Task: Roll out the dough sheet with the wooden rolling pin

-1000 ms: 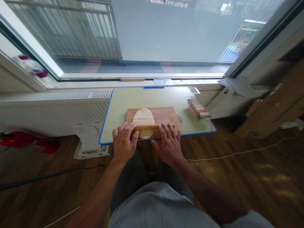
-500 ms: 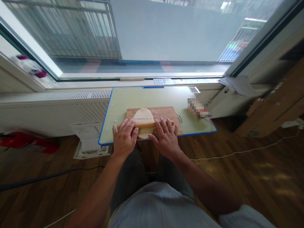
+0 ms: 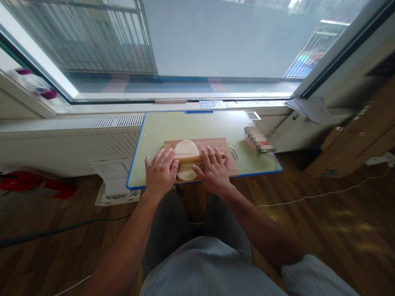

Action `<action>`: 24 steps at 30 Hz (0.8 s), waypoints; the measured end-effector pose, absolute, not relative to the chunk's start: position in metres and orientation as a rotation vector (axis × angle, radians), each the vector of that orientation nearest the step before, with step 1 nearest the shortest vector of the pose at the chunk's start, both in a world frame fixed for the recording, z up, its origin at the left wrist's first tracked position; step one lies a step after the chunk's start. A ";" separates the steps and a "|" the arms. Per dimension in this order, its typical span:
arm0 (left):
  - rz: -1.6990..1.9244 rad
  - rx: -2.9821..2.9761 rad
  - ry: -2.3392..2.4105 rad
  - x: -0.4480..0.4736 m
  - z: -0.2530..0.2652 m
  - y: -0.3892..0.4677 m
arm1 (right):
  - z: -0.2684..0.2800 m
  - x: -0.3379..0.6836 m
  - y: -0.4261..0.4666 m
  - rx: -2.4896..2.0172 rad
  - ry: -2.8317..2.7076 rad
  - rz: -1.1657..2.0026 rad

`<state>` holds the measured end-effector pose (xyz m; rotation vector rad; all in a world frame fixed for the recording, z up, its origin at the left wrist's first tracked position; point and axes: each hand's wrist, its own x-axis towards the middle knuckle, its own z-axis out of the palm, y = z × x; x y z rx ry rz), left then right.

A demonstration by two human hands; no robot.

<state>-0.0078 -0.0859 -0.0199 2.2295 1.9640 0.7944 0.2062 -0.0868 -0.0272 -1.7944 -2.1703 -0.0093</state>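
A sheet of dough lies flat on a wooden board, its rounded far end showing beyond a rolling pin and its near end showing on the person's side. The pin rests crosswise on the dough. The left hand lies palm down over one end of the pin and the right hand over the other, fingers outstretched along the top rather than wrapped around it; neither hand looks closed. As for progress, the dough is already pressed into a broad, thin-looking sheet longer than it is wide, but with the pin on it the rolling seems unfinished; how much remains cannot be told, since its thickness is unclear. The board, with a metal handle at its right end, sits near the close edge of a pale green, blue-rimmed counter. A pixelated item lies farther right, with a radiator beyond the counter's left side.
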 end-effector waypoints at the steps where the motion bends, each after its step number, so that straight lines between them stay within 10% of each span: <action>1: 0.782 2.225 1.969 -0.007 -0.019 -0.084 | -0.027 0.206 -0.085 -1.800 -2.168 -0.010; 24: 0.735 2.238 2.060 -0.006 -0.015 -0.031 | -0.009 0.198 -0.027 -1.917 -2.197 0.206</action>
